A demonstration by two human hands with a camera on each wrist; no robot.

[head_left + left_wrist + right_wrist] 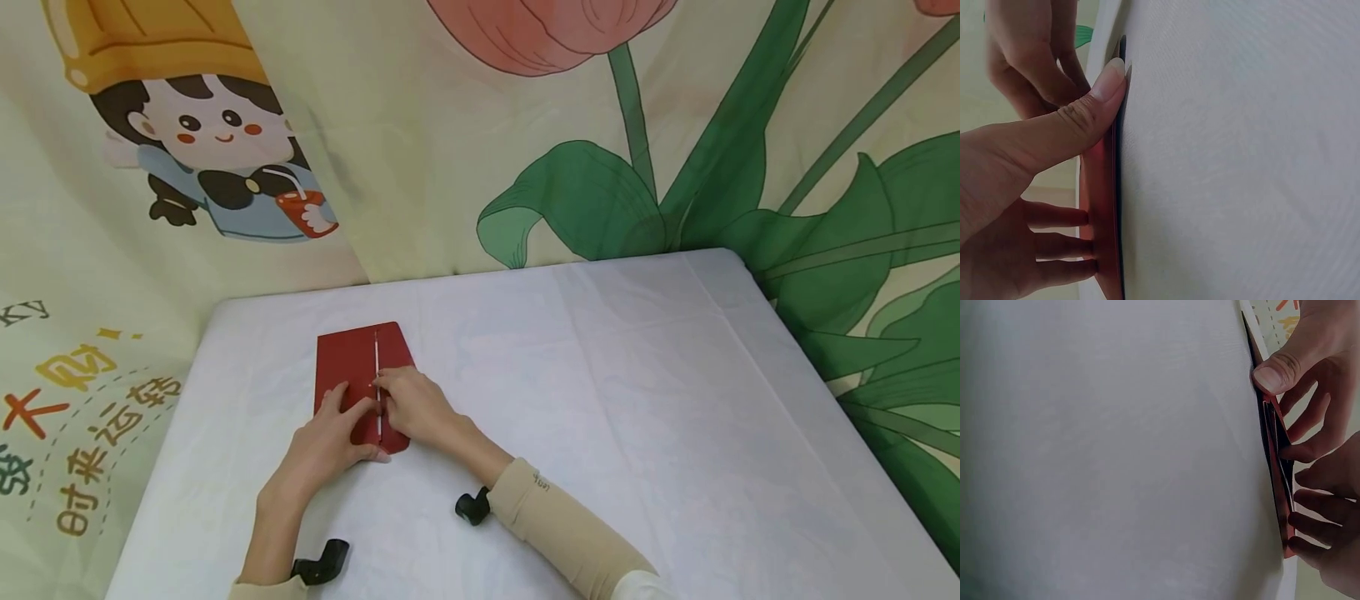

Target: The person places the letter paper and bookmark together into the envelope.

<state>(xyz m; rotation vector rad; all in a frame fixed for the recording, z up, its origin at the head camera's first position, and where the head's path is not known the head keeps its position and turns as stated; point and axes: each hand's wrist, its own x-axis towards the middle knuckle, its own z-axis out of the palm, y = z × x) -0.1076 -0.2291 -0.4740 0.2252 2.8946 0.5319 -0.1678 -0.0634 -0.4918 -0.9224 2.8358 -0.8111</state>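
Observation:
On the left part of the table lies a flat red envelope (341, 358), with a long slit running lengthwise and a white edge showing inside it. My left hand (322, 446) rests on its near left part, fingers spread on top and the thumb at the near edge. In the left wrist view that thumb (1107, 84) presses along the rim. My right hand (420, 406) pinches the envelope beside the slit, fingers bent. The right wrist view shows the envelope's mouth (1282, 447) parted, dark inside, with fingers of both hands along it. The right thumb is mostly hidden.
A white cloth covers the table (600, 400). Behind it hangs a printed curtain (420, 167) with flowers and a cartoon figure. Black wrist devices, one by the left wrist (322, 563) and one by the right wrist (472, 507), sit close to the cloth.

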